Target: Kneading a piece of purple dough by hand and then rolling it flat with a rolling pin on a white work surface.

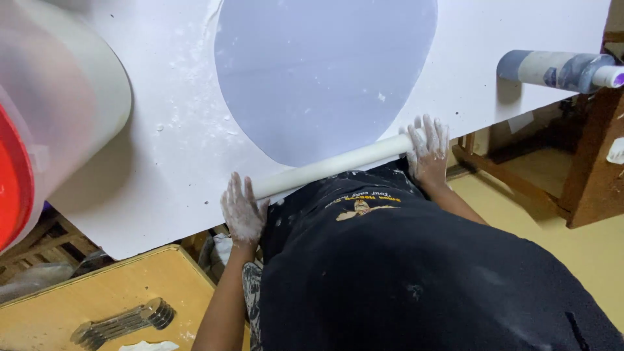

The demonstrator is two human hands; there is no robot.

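The left hand (244, 211) and the right hand (428, 148) lay flat, fingers spread, one on each end of a long white rolling pin (331, 166), so it could be pushed evenly. The pin sat at the near edge of the white bench (175, 162), in the middle of the frame, on a thin round pale sheet (325, 71). Both hands were dusty white.

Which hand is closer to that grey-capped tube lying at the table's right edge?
Right. The right hand rests on the rolling pin's end, just below-left of the tube. The left hand holds the pin's opposite end, far across the table.
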